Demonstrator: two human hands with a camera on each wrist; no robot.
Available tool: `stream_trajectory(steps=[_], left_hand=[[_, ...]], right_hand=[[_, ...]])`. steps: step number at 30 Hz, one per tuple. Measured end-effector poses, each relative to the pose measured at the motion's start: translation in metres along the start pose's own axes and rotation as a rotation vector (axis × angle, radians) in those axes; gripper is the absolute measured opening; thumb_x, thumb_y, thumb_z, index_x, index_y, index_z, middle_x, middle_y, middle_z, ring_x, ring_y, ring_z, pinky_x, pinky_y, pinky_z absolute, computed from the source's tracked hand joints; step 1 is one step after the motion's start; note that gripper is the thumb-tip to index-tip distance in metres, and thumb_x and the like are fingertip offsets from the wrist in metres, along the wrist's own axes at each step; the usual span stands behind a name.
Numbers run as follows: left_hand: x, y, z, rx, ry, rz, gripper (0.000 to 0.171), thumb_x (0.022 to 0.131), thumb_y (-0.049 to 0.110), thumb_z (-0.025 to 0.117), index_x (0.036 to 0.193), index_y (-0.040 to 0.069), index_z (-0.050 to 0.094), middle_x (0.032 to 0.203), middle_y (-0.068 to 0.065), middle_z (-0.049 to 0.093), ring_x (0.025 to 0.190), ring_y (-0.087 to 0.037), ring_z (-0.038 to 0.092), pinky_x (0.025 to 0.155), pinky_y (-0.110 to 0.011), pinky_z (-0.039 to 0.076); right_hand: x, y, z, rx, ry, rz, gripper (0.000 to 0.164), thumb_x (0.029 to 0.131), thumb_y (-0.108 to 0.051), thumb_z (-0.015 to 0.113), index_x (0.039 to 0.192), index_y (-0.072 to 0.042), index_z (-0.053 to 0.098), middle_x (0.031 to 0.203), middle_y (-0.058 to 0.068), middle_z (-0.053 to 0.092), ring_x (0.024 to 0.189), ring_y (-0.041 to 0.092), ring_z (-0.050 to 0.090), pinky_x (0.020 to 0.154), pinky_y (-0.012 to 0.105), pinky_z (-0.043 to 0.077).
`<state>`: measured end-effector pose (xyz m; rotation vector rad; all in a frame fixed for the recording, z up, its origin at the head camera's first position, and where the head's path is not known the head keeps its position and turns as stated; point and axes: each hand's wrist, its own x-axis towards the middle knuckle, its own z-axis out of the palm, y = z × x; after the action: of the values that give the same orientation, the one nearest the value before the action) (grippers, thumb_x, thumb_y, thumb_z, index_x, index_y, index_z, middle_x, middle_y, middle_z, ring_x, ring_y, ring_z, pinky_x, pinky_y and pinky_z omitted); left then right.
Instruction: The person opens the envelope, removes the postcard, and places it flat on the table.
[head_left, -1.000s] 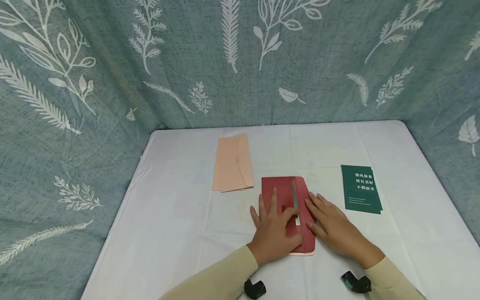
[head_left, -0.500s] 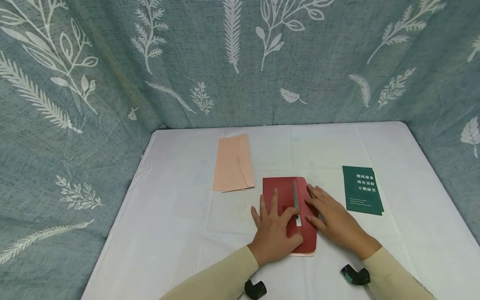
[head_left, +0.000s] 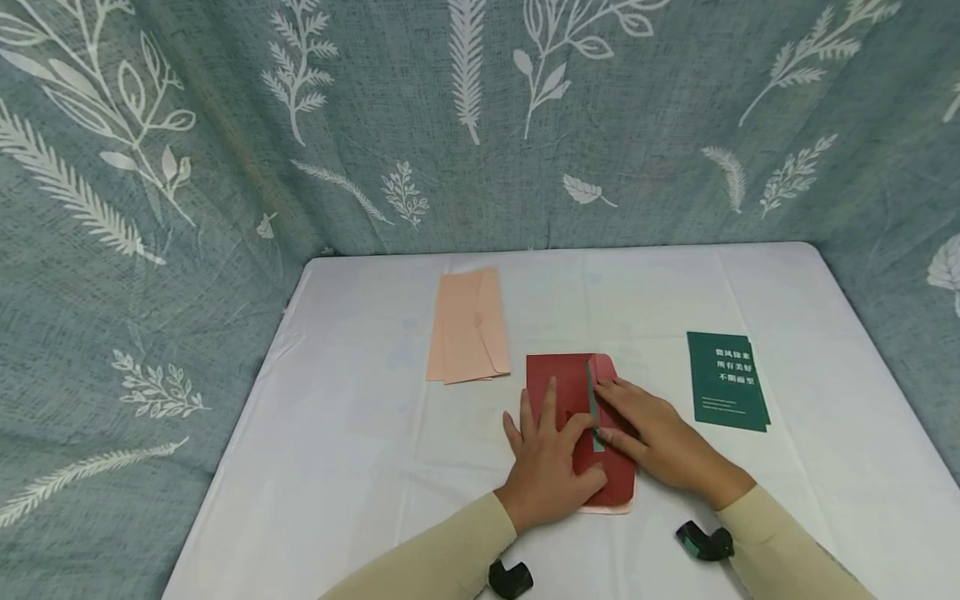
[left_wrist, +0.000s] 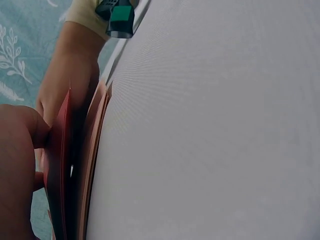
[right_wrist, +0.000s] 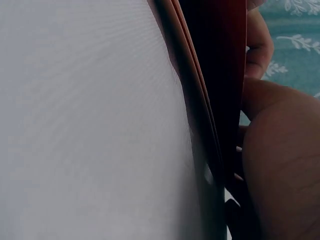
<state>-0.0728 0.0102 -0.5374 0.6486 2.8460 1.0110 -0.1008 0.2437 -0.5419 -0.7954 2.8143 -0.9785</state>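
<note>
In the head view a red envelope lies on the white table with its flap at the right side. A narrow green strip, seemingly a card, shows along the flap's inner edge. My left hand rests on the envelope's left part, fingers spread, the index bent toward the strip. From the right, my right hand lays its fingertips over the flap, close to the strip. Pale pink edges peek out beneath the red envelope. In the left wrist view the red envelope stands slightly apart from the layers under it.
Pink envelopes lie overlapped at the back left. Dark green cards with white lettering lie in a pile to the right. A teal leaf-patterned curtain hangs around the white table.
My right hand has slid left from the envelope's right edge onto the flap, its fingertips now near the green strip. My left hand stays in place.
</note>
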Motion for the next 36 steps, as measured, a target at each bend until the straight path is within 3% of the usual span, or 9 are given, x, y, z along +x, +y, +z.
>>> stream_trajectory(steps=[4, 9, 18, 36], left_hand=[[0.000, 0.000, -0.001, -0.003, -0.009, -0.003, 0.049, 0.090, 0.036, 0.064, 0.138, 0.027, 0.065, 0.179, -0.018, 0.012, 0.158, -0.060, 0.000, 0.108, -0.090, 0.002], [0.000, 0.000, -0.001, -0.010, -0.014, -0.009, 0.049, 0.091, 0.036, 0.065, 0.139, 0.028, 0.064, 0.179, -0.017, 0.012, 0.158, -0.060, -0.001, 0.108, -0.090, 0.002], [0.000, -0.001, -0.001, -0.006, -0.012, -0.007, 0.048, 0.092, 0.036, 0.064, 0.139, 0.029, 0.064, 0.179, -0.018, 0.014, 0.158, -0.060, 0.000, 0.108, -0.090, 0.002], [0.001, 0.000, 0.000, -0.019, 0.001, -0.024, 0.042, 0.092, 0.035, 0.065, 0.134, 0.029, 0.063, 0.179, -0.017, 0.012, 0.158, -0.058, 0.002, 0.109, -0.089, 0.004]], right_hand=[[0.002, -0.002, 0.003, -0.059, -0.019, 0.007, 0.073, 0.106, -0.042, 0.073, 0.167, -0.012, 0.046, 0.172, 0.010, 0.039, 0.159, 0.038, 0.030, 0.116, 0.070, 0.031], [0.004, -0.005, 0.004, -0.119, -0.032, -0.006, 0.072, 0.106, -0.039, 0.073, 0.166, -0.011, 0.046, 0.174, 0.009, 0.035, 0.161, 0.038, 0.025, 0.112, 0.066, 0.034], [0.008, -0.008, 0.002, -0.136, -0.041, -0.033, 0.071, 0.104, -0.036, 0.075, 0.165, -0.011, 0.048, 0.170, 0.010, 0.042, 0.160, 0.038, 0.027, 0.111, 0.061, 0.036], [0.008, -0.011, 0.000, -0.201, -0.072, -0.023, 0.072, 0.105, -0.038, 0.074, 0.165, -0.009, 0.048, 0.170, 0.010, 0.042, 0.160, 0.038, 0.028, 0.115, 0.063, 0.036]])
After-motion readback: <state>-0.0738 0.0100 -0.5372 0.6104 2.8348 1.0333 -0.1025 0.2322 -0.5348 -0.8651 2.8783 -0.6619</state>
